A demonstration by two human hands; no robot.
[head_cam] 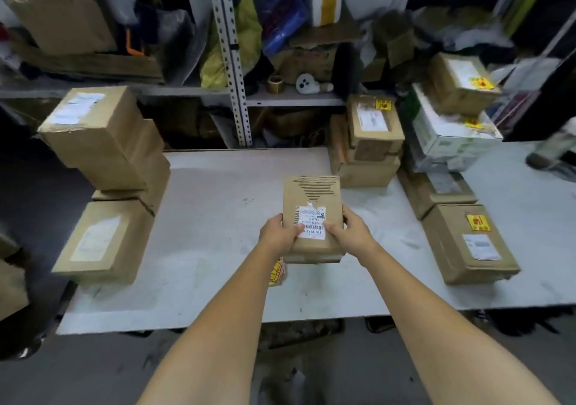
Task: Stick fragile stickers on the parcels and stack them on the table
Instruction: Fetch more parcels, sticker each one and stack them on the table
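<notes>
A small brown parcel point(312, 195) with a white shipping label is held over the middle of the grey table point(218, 186). My left hand point(279, 234) grips its near left edge and my right hand point(349, 233) grips its near right edge, thumbs on top. A bundle of yellow fragile stickers point(276, 272) lies on the table just under my left wrist. On the right stand parcels bearing yellow stickers: one at the front point(469, 244), one on a stack point(372, 124) and one on top at the back point(461, 83). Unstickered parcels are piled on the left point(103, 136), point(103, 242).
A white printed box point(448, 136) sits in the right-hand stack. Behind the table a metal shelf post point(232, 58) rises, with cluttered shelves of bags, cardboard and a tape roll point(275, 84). The table's near edge point(218, 325) ends above a dark floor.
</notes>
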